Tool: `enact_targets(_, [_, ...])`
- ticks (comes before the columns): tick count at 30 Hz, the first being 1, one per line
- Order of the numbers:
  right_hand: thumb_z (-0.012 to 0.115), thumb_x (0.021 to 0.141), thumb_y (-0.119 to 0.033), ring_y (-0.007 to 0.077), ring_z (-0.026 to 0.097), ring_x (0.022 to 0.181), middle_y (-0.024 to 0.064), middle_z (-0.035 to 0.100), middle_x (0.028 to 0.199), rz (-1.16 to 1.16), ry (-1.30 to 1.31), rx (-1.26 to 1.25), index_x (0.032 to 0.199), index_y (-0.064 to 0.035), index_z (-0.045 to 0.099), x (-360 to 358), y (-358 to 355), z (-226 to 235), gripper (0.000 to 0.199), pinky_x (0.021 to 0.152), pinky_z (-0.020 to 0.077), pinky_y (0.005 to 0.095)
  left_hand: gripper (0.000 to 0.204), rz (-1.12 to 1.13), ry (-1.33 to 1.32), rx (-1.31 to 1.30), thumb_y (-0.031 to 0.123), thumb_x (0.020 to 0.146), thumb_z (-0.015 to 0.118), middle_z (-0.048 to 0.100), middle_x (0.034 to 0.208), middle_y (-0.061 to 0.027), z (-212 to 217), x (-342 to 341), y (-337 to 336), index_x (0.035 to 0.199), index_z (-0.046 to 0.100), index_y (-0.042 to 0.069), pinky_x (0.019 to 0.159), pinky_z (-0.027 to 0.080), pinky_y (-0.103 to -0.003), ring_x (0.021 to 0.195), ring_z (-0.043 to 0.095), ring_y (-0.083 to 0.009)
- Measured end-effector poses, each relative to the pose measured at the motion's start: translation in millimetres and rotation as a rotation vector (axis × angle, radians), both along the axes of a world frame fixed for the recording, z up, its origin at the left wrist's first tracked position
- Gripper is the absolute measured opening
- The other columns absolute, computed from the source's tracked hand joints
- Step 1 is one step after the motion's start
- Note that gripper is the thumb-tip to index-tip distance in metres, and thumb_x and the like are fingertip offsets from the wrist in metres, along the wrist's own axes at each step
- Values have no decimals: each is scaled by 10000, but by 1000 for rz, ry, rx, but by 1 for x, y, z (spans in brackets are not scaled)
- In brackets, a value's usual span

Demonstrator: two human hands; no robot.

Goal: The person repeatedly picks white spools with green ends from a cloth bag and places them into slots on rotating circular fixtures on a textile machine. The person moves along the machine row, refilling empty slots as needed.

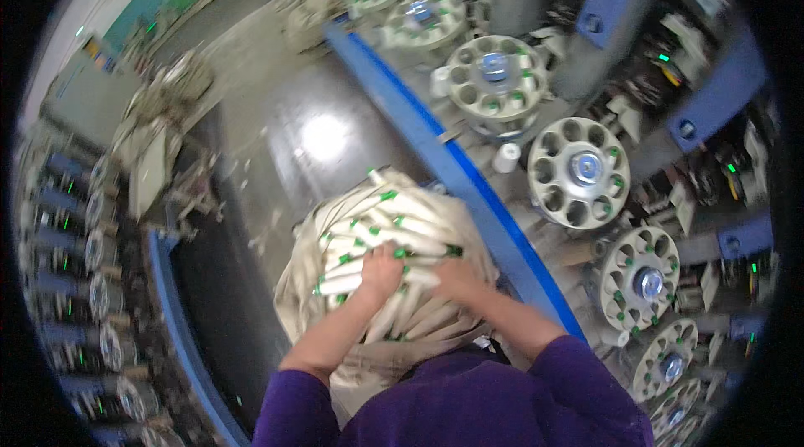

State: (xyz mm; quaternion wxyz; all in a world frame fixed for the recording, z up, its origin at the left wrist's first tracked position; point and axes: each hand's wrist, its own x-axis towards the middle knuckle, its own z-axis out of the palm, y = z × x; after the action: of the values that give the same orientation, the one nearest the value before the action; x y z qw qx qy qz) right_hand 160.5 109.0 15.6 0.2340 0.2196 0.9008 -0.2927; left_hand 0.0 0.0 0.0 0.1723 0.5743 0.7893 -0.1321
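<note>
A large beige cloth sack (295, 300) stands in front of me, its mouth wide and full of white yarn bobbins (423, 238) with green tube ends. Over the pile, my left hand (383, 271) is closed on bobbins; a white one (339, 285) sticks out to its left. Close by on the right, my right hand (459, 281) reaches into the same pile against another bobbin (421, 277). Motion blur smears its fingers, so its grip is unclear.
On the right, a winding machine carries a row of round bobbin magazines (557, 196) behind a blue rail (502, 221). A small white cone (506, 158) stands beside them. Cloth sacks (155, 125) lie at the far left. Another blue-edged machine (172, 280) flanks the aisle's left side.
</note>
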Motion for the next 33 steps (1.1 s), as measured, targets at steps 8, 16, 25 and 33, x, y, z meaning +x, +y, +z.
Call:
enact_targets(8, [702, 681, -413, 314, 613, 903, 186, 614, 999, -340, 45, -281, 1064, -26, 569, 81, -22, 30, 561, 792, 476, 425, 226, -194, 195, 170, 245, 834, 512, 461, 1141, -66, -35, -19, 26, 955, 680, 155, 892, 310, -486, 1064, 436, -259])
enact_targets(16, [698, 778, -319, 156, 619, 743, 102, 603, 937, -1160, 303, -689, 1160, -3, 447, 123, -11, 64, 556, 552, 541, 287, 236, -311, 261, 132, 231, 839, 497, 479, 1107, -56, -27, -62, 41, 972, 671, 146, 871, 335, -487, 1069, 442, -234])
enact_targets(25, [521, 882, -414, 133, 520, 559, 70, 611, 935, -1313, 1464, -1633, 1244, -102, 423, 198, -28, 108, 488, 500, 500, 313, 360, 788, -1079, 279, 217, 728, 639, 647, 847, -156, 40, -166, 73, 945, 611, -69, 725, 517, -379, 811, 635, -276])
enact_targets(33, [415, 876, -592, 96, 502, 562, -14, 544, 706, -1323, 2154, -1398, 1095, -116, 565, 216, 9, 140, 545, 489, 387, 271, 670, 1396, -1145, 511, 93, 641, 716, 547, 1077, -184, -30, -129, 102, 1202, 411, -108, 805, 455, -389, 909, 548, -282])
